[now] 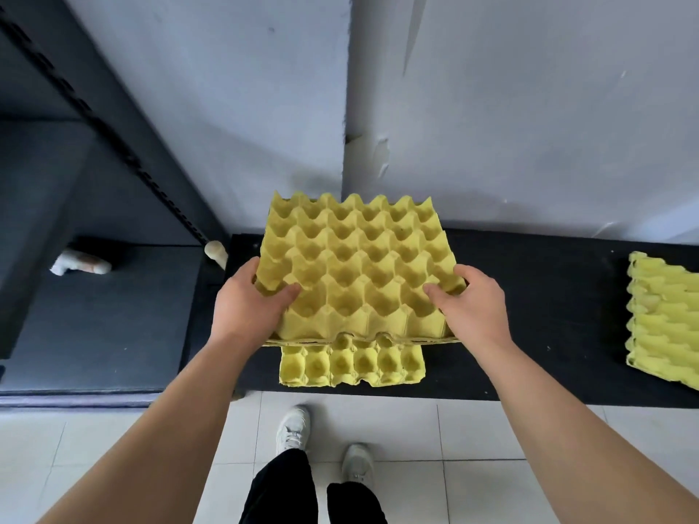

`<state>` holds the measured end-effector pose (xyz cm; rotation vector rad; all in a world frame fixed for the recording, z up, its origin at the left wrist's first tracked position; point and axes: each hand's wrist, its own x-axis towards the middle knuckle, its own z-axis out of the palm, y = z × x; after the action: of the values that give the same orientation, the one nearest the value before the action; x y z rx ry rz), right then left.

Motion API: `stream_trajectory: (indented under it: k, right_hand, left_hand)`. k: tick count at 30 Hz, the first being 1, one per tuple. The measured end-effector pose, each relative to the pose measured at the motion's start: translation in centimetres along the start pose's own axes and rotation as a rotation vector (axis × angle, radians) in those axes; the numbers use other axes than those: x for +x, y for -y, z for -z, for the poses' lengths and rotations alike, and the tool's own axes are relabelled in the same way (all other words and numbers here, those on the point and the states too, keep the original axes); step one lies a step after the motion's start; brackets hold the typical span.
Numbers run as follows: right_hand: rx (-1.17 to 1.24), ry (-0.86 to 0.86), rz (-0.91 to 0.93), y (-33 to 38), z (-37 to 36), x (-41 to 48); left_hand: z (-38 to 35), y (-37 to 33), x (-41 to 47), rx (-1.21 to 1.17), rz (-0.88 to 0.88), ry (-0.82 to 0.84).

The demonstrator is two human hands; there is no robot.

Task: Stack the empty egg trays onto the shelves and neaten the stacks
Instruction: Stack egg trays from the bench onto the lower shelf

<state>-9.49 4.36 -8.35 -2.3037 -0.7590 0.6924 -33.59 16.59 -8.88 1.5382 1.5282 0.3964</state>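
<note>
A person stands over a low black shelf board [529, 296] in the middle of the frame, gripping a yellow pulp egg tray [355, 266] with both hands. The left hand [246, 308] clamps the tray's left edge and the right hand [472, 308] its right edge. Each thumb is laid across the cups on top and the fingers are curled round the rim, the hands well apart. The tray is empty and tilts slightly, its far edge towards the pale wall [529, 107].

Directly beneath its near edge lies a second egg tray [351, 366] on the board, with only its nearest row of cups showing. A third egg tray [665, 323] rests on the same board at the right edge of the frame, partly cut off.

At left a dark perforated shelving upright [113, 138] slants down from the upper left corner, beside a dark lower shelf [94, 327]. At bottom centre, two white shoes [293, 429] and black trouser legs stand on a light tiled floor [472, 448].
</note>
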Motion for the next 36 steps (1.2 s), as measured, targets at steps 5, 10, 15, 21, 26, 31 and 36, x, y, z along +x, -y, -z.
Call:
stream_trajectory:
  k: [5, 10, 15, 21, 26, 31, 36]
  right_hand:
    - [0.007, -0.025, 0.091, 3.6, 3.5, -3.1]
    - [0.033, -0.062, 0.236, 7.7, 7.3, -6.7]
    - [0.034, -0.088, 0.399, 12.3, 9.3, -10.2]
    - [0.025, -0.083, 0.553, 18.6, 7.7, -14.3]
    - [0.034, -0.034, 0.642, 24.1, 3.8, -18.1]
    - [0.014, -0.006, 0.688, 28.9, -2.8, -22.9]
    - [0.014, 0.021, 0.669, 33.0, -9.8, -28.8]
  left_hand:
    - [4.2, -3.4, -4.9, -0.046, -0.042, -0.084]
    - [8.7, -5.8, -10.0, -0.119, -0.077, -0.19]
    - [13.6, -7.2, -14.5, -0.147, -0.13, -0.293]
    - [20.6, -6.1, -18.1, -0.167, -0.13, -0.437]
    - [27.0, -2.8, -19.7, -0.154, -0.112, -0.551]
    - [34.6, 2.9, -20.3, -0.134, -0.079, -0.599]
    - [42.7, 8.6, -20.5, -0.099, -0.051, -0.596]
